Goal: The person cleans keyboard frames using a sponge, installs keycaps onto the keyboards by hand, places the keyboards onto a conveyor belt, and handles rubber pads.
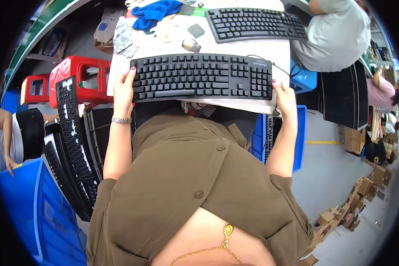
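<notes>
A black computer keyboard (186,94) lies level across the front of the white-covered table, its keys facing up. My left hand (124,91) grips its left end, thumb on top and the other fingers hidden beside or under the edge. At the opposite end my right hand (286,99) holds the keyboard's right edge by the number pad, thumb on top. A cable shows behind its right corner. Farther back on the table lies a second black keyboard (252,25), in front of a person in a light shirt.
A blue cloth (157,13), a grey rag (124,40) and a small dark block (196,30) lie on the table (164,46). Red stools (60,73) and upright keyboards (75,137) stand at left. Blue bins (37,208) flank me. Another person (6,137) is at far left.
</notes>
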`<state>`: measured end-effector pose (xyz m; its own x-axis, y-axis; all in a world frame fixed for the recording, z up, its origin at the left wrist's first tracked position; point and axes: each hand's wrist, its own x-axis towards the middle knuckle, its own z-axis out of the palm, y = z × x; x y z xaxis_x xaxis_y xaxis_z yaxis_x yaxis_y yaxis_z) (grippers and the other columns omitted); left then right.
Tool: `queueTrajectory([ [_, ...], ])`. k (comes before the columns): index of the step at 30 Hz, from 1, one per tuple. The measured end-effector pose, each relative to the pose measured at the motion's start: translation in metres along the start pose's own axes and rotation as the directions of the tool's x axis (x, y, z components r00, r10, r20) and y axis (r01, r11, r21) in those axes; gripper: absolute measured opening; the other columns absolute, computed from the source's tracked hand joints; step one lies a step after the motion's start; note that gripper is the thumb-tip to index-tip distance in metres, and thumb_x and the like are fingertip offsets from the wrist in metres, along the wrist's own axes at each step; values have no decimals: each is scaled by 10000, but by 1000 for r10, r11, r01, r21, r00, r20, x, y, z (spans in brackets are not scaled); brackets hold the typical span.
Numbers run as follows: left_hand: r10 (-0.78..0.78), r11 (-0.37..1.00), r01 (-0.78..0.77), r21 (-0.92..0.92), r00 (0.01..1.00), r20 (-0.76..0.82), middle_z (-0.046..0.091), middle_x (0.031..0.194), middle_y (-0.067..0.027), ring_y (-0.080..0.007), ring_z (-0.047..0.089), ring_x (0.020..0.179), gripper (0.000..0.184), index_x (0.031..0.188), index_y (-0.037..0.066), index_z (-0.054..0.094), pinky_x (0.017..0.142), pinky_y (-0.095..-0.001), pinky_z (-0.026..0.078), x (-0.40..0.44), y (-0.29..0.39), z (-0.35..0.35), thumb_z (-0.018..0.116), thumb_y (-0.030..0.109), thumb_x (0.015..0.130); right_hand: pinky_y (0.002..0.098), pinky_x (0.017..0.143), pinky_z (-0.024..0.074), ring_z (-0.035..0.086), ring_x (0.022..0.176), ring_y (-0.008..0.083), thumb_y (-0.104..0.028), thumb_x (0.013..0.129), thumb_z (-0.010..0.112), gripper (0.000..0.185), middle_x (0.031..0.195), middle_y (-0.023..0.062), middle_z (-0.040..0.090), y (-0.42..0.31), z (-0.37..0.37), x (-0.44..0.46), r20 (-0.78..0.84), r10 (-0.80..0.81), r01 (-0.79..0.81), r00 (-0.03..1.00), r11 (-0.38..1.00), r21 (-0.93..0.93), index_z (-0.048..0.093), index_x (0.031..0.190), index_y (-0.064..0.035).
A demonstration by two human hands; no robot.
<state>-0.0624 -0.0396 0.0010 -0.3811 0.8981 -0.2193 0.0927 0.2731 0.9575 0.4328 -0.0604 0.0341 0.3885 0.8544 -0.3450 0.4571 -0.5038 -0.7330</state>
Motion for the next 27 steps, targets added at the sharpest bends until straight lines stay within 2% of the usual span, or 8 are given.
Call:
queueTrajectory([
  [2, -25, 999, 25, -30, 1000, -15, 750, 1120, -176, -184, 672, 1016, 459, 1248, -95, 701, 929, -283, 520, 8, -13, 0, 705, 304, 1019, 287, 853, 526, 690, 926, 210, -246, 985, 657, 340, 975, 148, 780, 11, -15, 17, 6, -30, 30, 1000, 999, 33, 774, 1094, 54],
  [4, 104, 994, -104, 26, 995, -2, 753, 1135, -163, -183, 677, 1011, 445, 1242, -95, 709, 932, -283, 520, 13, -22, -2, 695, 289, 1018, 291, 907, 528, 704, 964, 215, -242, 977, 659, 340, 1034, 143, 784, 55, -37, 61, -212, -108, 93, 971, 992, -81, 770, 1132, 38],
  [6, 85, 994, -83, 64, 996, -24, 753, 1177, -156, -189, 679, 1029, 443, 1232, -83, 724, 939, -284, 517, 6, -13, -2, 686, 302, 1016, 296, 885, 526, 698, 931, 219, -255, 970, 664, 340, 1005, 138, 779, 75, -49, 82, -352, -190, 87, 917, 953, -290, 769, 1113, 35],
  [12, 133, 976, -127, 174, 991, -25, 748, 1215, -154, -209, 681, 1057, 447, 1219, -63, 737, 944, -294, 515, 2, -11, -13, 672, 328, 1013, 311, 817, 523, 678, 832, 232, -293, 951, 680, 345, 917, 122, 763, 73, -22, 86, 42, -34, 45, 999, 957, -286, 767, 1056, 25],
  [22, 125, 980, -117, 161, 991, -38, 738, 1235, -149, -226, 673, 1104, 409, 1233, -28, 741, 963, -315, 515, 12, -25, -31, 635, 307, 1023, 335, 704, 517, 646, 666, 253, -356, 919, 707, 370, 770, 97, 737, 70, -95, 101, -81, -184, 102, 979, 803, -588, 764, 961, 8],
  [24, 159, 974, -157, 164, 987, 0, 732, 1240, -160, -235, 671, 1116, 411, 1256, -12, 736, 975, -320, 512, 15, -31, -32, 625, 311, 1027, 292, 532, 419, 528, 521, 160, -369, 957, 698, 366, 721, 55, 691, 53, -107, 98, -70, -146, 69, 987, 773, -630, 770, 968, -11],
  [25, 156, 974, -153, 168, 988, -2, 732, 1240, -160, -235, 671, 1116, 411, 1256, -12, 736, 975, -320, 512, 14, -32, -31, 625, 311, 1027, 292, 532, 419, 528, 521, 160, -369, 957, 698, 366, 721, 55, 691, 44, -109, 95, -65, -143, 71, 988, 773, -630, 770, 968, -11],
  [27, 110, 984, -108, 144, 994, -1, 727, 1235, -174, -255, 669, 1123, 416, 1278, 4, 729, 990, -332, 507, 11, -25, -28, 621, 318, 1028, 251, 493, 379, 514, 504, 122, -385, 960, 713, 378, 680, 36, 653, 14, -102, 74, 47, -41, 56, 998, 923, -381, 767, 980, -12],
])
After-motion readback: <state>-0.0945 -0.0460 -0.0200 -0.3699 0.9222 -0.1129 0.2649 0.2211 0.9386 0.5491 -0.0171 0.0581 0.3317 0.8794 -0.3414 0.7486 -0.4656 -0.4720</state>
